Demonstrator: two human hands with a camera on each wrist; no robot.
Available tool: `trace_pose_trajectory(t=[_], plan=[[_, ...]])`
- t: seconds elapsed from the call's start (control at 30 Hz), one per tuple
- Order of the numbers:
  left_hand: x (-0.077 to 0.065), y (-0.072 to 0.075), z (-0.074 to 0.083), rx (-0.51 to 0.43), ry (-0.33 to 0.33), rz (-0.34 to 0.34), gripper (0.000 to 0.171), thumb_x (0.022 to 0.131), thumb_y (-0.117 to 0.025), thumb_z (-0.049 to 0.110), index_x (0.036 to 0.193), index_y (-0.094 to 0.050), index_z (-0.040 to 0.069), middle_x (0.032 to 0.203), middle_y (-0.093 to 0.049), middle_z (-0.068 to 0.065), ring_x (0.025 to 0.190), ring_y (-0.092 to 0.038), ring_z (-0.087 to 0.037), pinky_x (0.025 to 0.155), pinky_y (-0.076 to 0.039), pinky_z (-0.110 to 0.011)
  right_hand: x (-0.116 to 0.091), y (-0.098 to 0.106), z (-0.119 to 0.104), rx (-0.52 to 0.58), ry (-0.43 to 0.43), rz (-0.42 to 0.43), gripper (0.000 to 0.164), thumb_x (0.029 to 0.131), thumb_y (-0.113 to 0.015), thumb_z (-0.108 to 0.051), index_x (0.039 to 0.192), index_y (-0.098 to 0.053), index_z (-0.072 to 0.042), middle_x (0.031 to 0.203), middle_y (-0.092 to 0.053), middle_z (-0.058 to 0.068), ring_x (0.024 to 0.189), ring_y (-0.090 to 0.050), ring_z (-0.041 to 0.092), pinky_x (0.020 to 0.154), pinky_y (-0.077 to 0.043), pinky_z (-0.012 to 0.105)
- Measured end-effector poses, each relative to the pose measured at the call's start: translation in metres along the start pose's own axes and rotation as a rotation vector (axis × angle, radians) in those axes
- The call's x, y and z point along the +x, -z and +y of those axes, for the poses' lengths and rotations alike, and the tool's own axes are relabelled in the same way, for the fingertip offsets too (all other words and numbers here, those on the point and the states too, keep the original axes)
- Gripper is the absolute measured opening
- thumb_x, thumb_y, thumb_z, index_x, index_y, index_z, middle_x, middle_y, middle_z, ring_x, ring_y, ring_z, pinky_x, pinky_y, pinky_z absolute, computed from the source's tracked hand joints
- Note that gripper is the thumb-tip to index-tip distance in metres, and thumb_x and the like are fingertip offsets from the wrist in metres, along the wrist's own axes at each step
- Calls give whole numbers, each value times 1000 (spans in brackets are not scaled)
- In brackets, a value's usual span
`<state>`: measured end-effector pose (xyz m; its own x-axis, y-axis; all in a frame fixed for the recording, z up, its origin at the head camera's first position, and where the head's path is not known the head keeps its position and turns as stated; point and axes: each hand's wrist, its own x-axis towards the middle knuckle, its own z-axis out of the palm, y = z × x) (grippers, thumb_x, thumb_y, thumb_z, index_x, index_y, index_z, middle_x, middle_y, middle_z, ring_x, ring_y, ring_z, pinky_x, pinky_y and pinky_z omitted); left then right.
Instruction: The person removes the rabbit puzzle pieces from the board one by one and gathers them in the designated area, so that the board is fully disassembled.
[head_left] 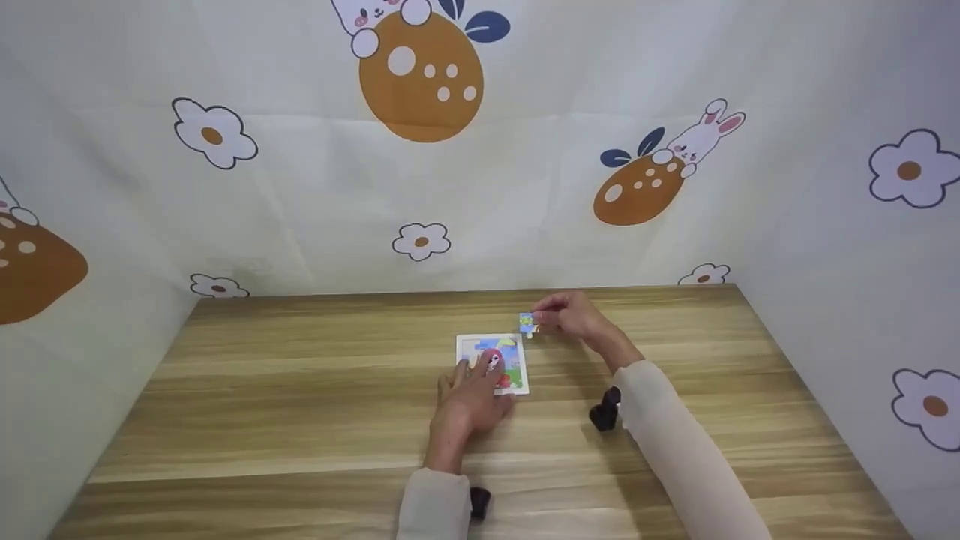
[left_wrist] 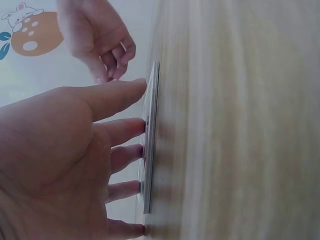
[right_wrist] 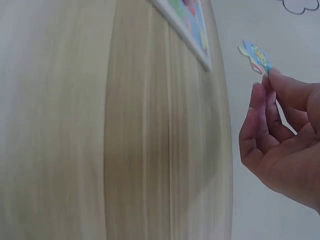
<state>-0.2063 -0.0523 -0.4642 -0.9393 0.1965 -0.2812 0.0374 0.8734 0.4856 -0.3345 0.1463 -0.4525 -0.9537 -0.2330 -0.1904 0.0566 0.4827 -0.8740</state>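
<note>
A small jigsaw puzzle with a white frame (head_left: 525, 382) lies flat on the wooden table, its picture showing a red-haired figure, blue sky and green ground. My left hand (head_left: 472, 401) rests on its lower left part, fingers spread and fingertips pressing the board and its edge, as the left wrist view (left_wrist: 60, 150) also shows. Above the puzzle's upper right corner, my right hand (head_left: 577, 319) pinches a puzzle piece (right_wrist: 257, 57) between thumb and forefinger. The piece is blue with a yellow shape and a bit of red, and it is raised off the table.
The wooden table (head_left: 300, 390) ends at a pale curtain (head_left: 315, 195) printed with rabbits, oranges and flowers, which also hangs along both sides. A black wrist device (head_left: 604, 409) sits at the right sleeve and another (head_left: 480, 504) at the left sleeve.
</note>
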Motion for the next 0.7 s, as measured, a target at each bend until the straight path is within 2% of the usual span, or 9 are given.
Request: trace_pose_trajectory(t=[0.3, 0.47, 0.7], plan=[[-2, 0, -1, -13, 3, 2, 64, 101, -53, 40, 158, -32, 17, 170, -17, -4, 157, -9, -39, 122, -8, -68, -3, 15, 14, -45, -5, 21, 19, 97, -65, -12, 112, -74, -5, 109, -72, 7, 91, -61, 12, 86, -53, 29], [-1, -1, -1, -14, 3, 1, 64, 101, -52, 40, 158, -32, 17, 170, -16, -4, 157, -8, -39, 122, -7, -68, -4, 16, 21, -36, -26, 22, 19, 96, -66, -11, 111, -73, -2, 105, -74, 7, 84, -64, 9, 78, -55, 25], [0, -2, 0, 7, -4, 8, 64, 101, -54, 40, 157, -34, 17, 169, -20, -5, 156, -12, -40, 121, -10, -69, -3, 16, 27, -73, -94, 28, 20, 97, -65, -13, 113, -73, -5, 99, -70, 4, 81, -59, 12, 70, -49, 23]])
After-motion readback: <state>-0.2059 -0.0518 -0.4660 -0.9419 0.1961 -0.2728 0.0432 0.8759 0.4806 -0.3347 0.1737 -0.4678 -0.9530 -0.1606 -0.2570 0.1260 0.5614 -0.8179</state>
